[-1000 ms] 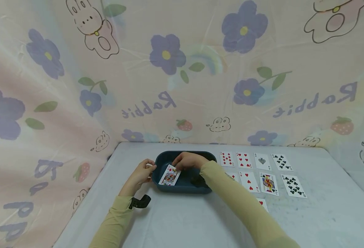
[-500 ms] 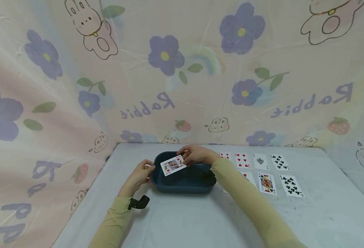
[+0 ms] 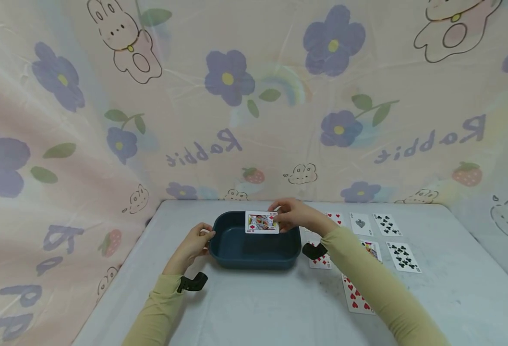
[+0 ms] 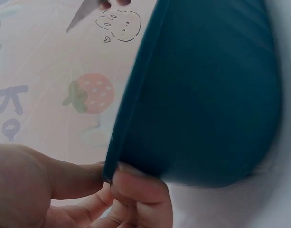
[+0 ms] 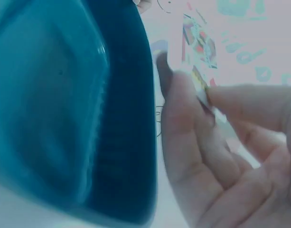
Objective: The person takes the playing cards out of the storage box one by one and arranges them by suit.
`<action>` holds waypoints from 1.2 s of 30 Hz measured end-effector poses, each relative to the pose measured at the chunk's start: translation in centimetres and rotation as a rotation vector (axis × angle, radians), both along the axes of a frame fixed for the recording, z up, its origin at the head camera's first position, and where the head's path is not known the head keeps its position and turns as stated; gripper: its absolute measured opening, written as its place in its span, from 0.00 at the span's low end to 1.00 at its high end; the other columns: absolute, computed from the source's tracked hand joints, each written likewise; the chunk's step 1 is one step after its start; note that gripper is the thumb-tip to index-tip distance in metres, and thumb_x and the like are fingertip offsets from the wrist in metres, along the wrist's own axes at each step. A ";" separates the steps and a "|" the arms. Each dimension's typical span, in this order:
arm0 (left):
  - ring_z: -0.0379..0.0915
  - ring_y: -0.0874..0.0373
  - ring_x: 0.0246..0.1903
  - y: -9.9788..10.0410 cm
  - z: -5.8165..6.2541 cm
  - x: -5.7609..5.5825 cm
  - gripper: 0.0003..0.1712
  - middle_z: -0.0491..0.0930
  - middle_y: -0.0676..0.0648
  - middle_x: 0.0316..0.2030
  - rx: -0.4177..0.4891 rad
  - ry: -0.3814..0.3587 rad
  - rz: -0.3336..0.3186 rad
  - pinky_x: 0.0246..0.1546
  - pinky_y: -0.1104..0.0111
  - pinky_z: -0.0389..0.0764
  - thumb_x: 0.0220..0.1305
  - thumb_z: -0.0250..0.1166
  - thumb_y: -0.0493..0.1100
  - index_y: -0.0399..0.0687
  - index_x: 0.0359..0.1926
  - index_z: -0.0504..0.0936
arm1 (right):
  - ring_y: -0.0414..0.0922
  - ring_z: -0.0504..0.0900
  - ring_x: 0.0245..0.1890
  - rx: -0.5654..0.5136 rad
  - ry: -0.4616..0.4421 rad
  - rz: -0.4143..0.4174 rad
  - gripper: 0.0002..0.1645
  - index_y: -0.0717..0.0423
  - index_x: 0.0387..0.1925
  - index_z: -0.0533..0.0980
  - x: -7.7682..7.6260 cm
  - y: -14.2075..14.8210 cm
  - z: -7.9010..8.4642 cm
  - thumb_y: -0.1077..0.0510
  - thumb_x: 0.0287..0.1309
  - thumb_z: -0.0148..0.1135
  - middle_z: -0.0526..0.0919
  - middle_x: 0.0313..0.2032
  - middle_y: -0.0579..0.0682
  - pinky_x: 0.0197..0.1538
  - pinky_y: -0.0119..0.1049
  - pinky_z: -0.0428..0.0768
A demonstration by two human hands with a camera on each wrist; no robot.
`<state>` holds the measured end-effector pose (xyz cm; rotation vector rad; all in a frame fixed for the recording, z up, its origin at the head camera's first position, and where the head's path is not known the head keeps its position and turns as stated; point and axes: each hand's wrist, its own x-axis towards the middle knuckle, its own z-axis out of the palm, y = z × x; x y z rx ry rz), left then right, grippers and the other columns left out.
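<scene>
In the head view my left hand (image 3: 193, 242) pinches the left rim of a dark blue plastic basin (image 3: 254, 263). The left wrist view shows the thumb (image 4: 79, 180) and fingers gripping either side of the basin's rim (image 4: 136, 95). Above the basin's back right part, my right hand (image 3: 295, 214) holds a playing card (image 3: 260, 222), a court card of diamonds, face towards the head camera. Seen from the right wrist, that card (image 5: 200, 42) sits between thumb and fingertips, beside the basin's wall (image 5: 131, 118). The curled fingers hide one end of the card.
Face-up cards lie in rows on the white table right of the basin: an ace of spades (image 3: 360, 224), clubs (image 3: 404, 257), a court card (image 3: 371, 249), diamonds (image 3: 320, 262), hearts (image 3: 356, 298). My right sleeve covers some. A patterned curtain (image 3: 254, 120) hangs behind.
My right hand has lifted the diamond court card from inside the basin and carried it up and rightwards, turning it level. The left hand has kept its hold on the rim.
</scene>
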<state>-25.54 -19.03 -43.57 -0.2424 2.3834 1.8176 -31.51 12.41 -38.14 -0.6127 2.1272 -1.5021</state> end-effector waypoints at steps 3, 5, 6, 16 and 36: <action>0.68 0.55 0.24 0.0 -0.1 0.0 0.07 0.69 0.46 0.27 -0.001 -0.002 0.002 0.24 0.66 0.72 0.72 0.53 0.37 0.39 0.47 0.68 | 0.50 0.82 0.33 0.010 0.011 -0.063 0.14 0.61 0.50 0.73 0.7 1.0 -0.2 0.63 0.64 0.58 0.78 0.36 0.57 0.39 0.42 0.82; 0.67 0.55 0.24 0.0 -0.1 0.0 0.07 0.69 0.46 0.27 -0.001 -0.002 0.003 0.24 0.66 0.72 0.72 0.53 0.37 0.39 0.47 0.68 | 0.51 0.82 0.36 0.012 0.035 -0.096 0.13 0.62 0.48 0.74 1.2 1.7 -0.3 0.61 0.63 0.59 0.80 0.37 0.56 0.41 0.42 0.81; 0.67 0.55 0.24 0.0 -0.1 -0.1 0.07 0.69 0.46 0.27 -0.001 -0.001 0.005 0.24 0.66 0.72 0.71 0.53 0.37 0.39 0.47 0.68 | 0.52 0.81 0.38 0.009 0.046 -0.105 0.13 0.63 0.47 0.74 1.4 2.0 -0.3 0.61 0.63 0.60 0.80 0.37 0.55 0.43 0.43 0.80; 0.67 0.56 0.23 -0.1 -0.3 -0.2 0.08 0.69 0.46 0.27 0.000 0.004 0.001 0.24 0.65 0.73 0.71 0.53 0.37 0.39 0.48 0.68 | 0.58 0.83 0.39 -0.074 0.099 -0.038 0.11 0.65 0.35 0.71 4.6 5.7 -0.1 0.61 0.61 0.62 0.81 0.35 0.61 0.43 0.46 0.79; 0.67 0.55 0.24 -0.1 0.1 0.0 0.08 0.68 0.45 0.27 -0.011 -0.015 0.008 0.24 0.66 0.72 0.72 0.54 0.38 0.40 0.48 0.69 | 0.57 0.83 0.36 -0.028 -0.032 -0.130 0.13 0.67 0.38 0.71 11.6 13.2 -4.5 0.59 0.63 0.61 0.83 0.34 0.63 0.40 0.49 0.80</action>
